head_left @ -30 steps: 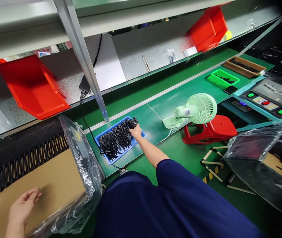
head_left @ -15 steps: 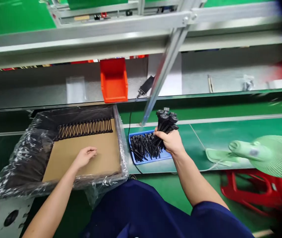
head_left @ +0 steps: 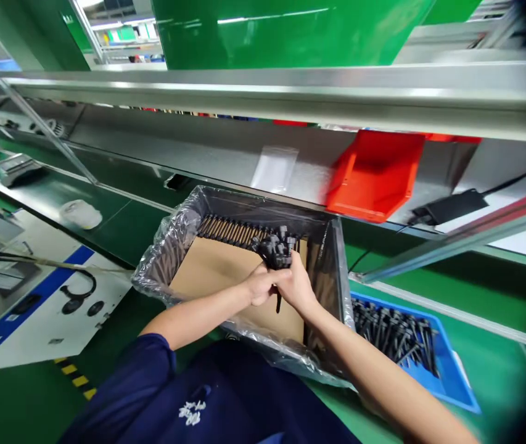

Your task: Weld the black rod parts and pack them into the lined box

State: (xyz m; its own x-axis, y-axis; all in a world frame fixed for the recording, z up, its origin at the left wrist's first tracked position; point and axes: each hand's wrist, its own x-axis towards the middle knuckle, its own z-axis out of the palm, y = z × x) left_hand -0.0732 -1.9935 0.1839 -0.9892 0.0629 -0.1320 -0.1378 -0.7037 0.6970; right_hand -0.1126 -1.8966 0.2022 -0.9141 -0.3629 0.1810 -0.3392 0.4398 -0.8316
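A bundle of black bolt-like parts (head_left: 277, 248) with thick ridged heads and thin shanks is held upright in my right hand (head_left: 300, 285). My left hand (head_left: 259, 285) is closed against the same bundle from the other side, its fingertips partly hidden. Both hands are over a black crate (head_left: 337, 262) wrapped in clear plastic film. Inside it lies a brown cardboard sheet (head_left: 211, 262), and along its far edge runs a row of similar black parts (head_left: 228, 230), side by side. Part of that row is hidden behind the bundle.
Right of the crate, a blue tray (head_left: 445, 391) holds many loose black parts (head_left: 396, 336). On the shelf beyond are a red bin (head_left: 373, 179), a clear plastic bag (head_left: 275, 168) and a black adapter (head_left: 457, 209) with a cable. A metal post (head_left: 466, 237) slants at the right.
My right hand has carried the bundle from above the blue tray to over the crate. My left hand has risen from the cardboard to meet it. The view has turned left.
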